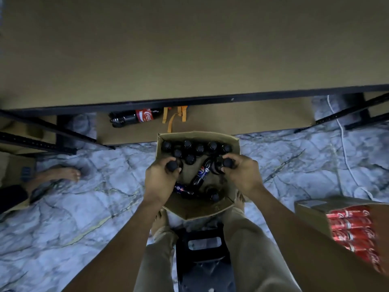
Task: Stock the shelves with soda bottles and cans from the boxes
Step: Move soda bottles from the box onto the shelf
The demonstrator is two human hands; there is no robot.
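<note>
dim, soft, edges warped

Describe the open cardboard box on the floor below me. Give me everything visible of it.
The cardboard box is plain brown and open-topped, with its near flap folded out. It stands on the marbled floor just in front of the low shelf. Dark bottles with black caps stand upright along its far side. Two blue-labelled bottles lie tipped over in the emptier near part. Inside it, the left hand grips the left-side bottle by its cap, and the right hand grips the right-side bottle.
</note>
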